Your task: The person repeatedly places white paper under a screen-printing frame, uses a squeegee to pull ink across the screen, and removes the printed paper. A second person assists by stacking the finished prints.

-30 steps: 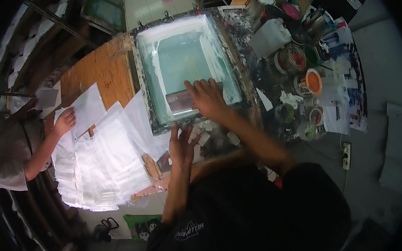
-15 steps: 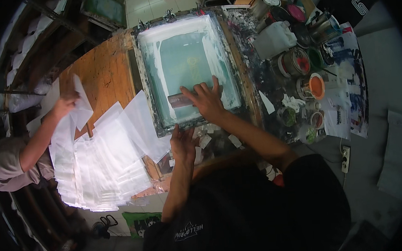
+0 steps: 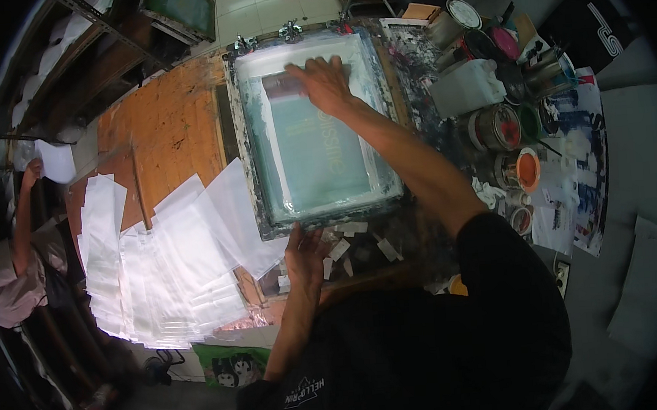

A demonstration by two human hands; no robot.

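Observation:
My right hand [image 3: 326, 87] is closed around a dark-edged squeegee [image 3: 281, 86], pressed on the mesh near the far end of a screen-printing frame [image 3: 252, 172]. The squeegee's left end shows; my fingers cover the rest. Pale green mesh with white borders and faint yellow lettering fills the frame. My left hand [image 3: 306, 261] is at the frame's near edge, fingers stretched and apart, fingertips touching or almost touching the rim. Clamps [image 3: 290, 31] hold the frame's far side. White bags or sheets [image 3: 180, 265] lie fanned out left of my left hand.
Ink cans [image 3: 526, 170], a white jug [image 3: 466, 87] and stained paper [image 3: 581, 164] crowd the right side. At the far left, a co-worker's hand [image 3: 33, 172] holds a white sheet [image 3: 56, 161]. Shelves [image 3: 67, 63] line the left. A wooden board [image 3: 167, 132] lies beside the frame.
My right hand has slid the squeegee from the frame's near part to its far end. My left hand remains by the near edge. The co-worker's hand has moved left with a sheet.

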